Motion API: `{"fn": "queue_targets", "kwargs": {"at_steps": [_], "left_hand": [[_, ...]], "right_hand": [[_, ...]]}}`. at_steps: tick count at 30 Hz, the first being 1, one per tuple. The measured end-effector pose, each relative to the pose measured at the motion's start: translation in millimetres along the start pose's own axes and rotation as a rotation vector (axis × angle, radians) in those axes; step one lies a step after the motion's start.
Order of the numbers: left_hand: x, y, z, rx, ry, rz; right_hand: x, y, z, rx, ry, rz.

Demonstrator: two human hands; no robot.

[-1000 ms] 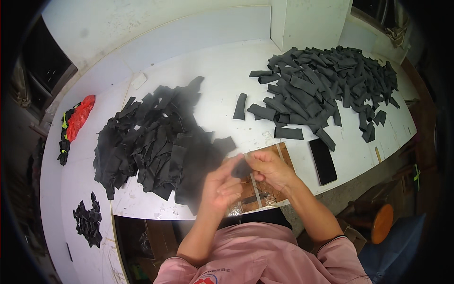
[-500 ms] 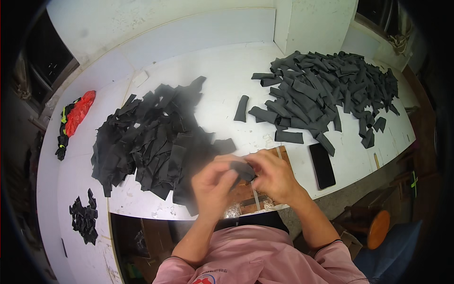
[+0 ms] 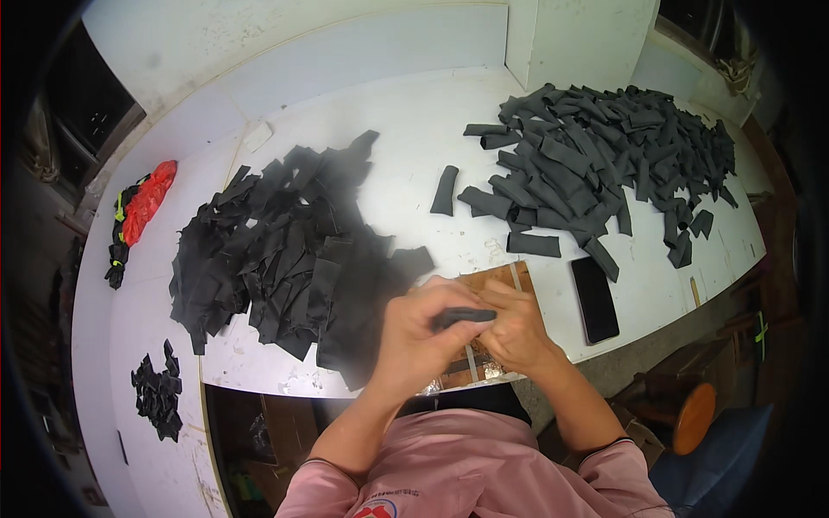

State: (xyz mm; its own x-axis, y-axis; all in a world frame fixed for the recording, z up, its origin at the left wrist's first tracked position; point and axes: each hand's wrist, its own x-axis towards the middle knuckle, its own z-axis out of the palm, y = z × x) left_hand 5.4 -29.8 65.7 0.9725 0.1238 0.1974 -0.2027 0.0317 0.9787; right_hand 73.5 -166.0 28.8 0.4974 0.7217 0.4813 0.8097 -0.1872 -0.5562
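Note:
Over the table's front edge, my left hand holds a small dark grey fabric piece between thumb and fingers. My right hand is closed at the piece's right end, knuckles up; its fingertips are partly hidden. Beneath both hands lies a brown board with strips of tape. Left of my hands spreads a heap of flat black fabric pieces, its right side blurred. A heap of dark grey fabric tubes covers the far right, with one tube lying apart from it.
A black phone lies right of the board. At the left are a small pile of black scraps and a red plastic bag beside a dark bundle. A round orange stool stands off the table's right front edge.
The fabric piece has shifted right and now looks flatter and narrower. My right hand has turned and closed at its end, and my left hand has followed to the right.

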Motion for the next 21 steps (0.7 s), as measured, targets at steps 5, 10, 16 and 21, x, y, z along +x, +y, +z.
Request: {"fn": "queue_targets", "kwargs": {"at_steps": [5,10,16,21], "left_hand": [[0.7,-20.4,-3.2,0.22,0.048,0.088],[-2.0,-21.4,-4.4,0.353,0.023,0.139],[-12.3,-9.9,-2.0,-0.188,0.176,0.036],[-12.6,-23.4,-10.3,-0.735,0.302,0.124]], "right_hand": [[-12.7,18.4,28.4,0.103,0.081,0.024],[-14.6,10.9,26.6,0.122,0.035,0.037],[-0.9,6.1,13.9,0.094,0.003,0.116],[8.1,-2.3,0.7,-0.055,-0.111,0.099]]}}
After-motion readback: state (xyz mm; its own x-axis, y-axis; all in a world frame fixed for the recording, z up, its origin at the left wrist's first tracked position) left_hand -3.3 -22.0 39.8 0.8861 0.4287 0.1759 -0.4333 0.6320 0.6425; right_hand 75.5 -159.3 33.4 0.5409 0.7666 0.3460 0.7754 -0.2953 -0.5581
